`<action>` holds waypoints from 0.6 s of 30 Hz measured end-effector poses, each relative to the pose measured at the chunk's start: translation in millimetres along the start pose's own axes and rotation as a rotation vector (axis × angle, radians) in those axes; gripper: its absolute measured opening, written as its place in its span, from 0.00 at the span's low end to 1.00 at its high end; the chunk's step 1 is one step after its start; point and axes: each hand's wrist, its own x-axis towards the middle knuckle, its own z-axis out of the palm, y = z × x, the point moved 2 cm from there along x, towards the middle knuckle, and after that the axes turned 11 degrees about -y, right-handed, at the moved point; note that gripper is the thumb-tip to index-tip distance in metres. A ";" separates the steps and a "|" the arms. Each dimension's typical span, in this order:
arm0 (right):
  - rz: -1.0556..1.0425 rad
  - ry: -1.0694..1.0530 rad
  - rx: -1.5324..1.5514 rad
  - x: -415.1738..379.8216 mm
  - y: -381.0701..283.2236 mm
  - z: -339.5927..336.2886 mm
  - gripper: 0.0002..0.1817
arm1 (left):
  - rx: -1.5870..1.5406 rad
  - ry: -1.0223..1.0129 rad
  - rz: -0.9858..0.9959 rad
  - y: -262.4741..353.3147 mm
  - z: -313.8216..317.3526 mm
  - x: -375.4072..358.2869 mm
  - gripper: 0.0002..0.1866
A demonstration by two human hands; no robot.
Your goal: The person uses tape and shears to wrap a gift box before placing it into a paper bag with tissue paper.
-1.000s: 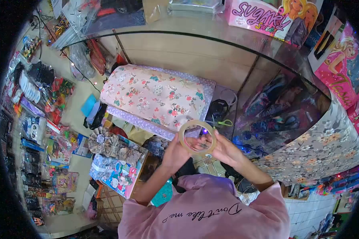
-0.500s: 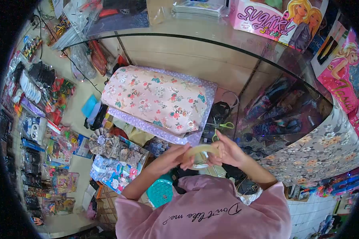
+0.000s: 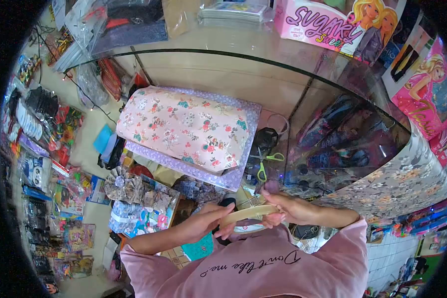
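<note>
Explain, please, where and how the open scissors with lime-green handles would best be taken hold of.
I would grip the lime-green handles, approaching from the person's own side, probably with the right hand once it is free. The two loops spread toward that side, while the blades point away from the person.

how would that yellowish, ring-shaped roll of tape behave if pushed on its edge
The tape roll would likely roll, given its curved rim. It seems stiff, its band unbuckled between the left hand and right hand, and probably light, being open in the middle.
</note>
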 end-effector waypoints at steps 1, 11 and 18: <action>0.004 -0.008 -0.009 0.2 0.6 -2.6 0.31 | -0.025 0.015 -0.012 -0.9 -1.0 0.8 0.27; -0.274 0.041 0.606 31.9 -10.0 -41.5 0.24 | -0.782 0.079 0.444 -1.3 -42.6 47.6 0.24; -0.502 0.065 0.633 42.9 -13.7 -38.9 0.23 | -0.574 0.209 0.702 -12.9 -41.1 53.3 0.22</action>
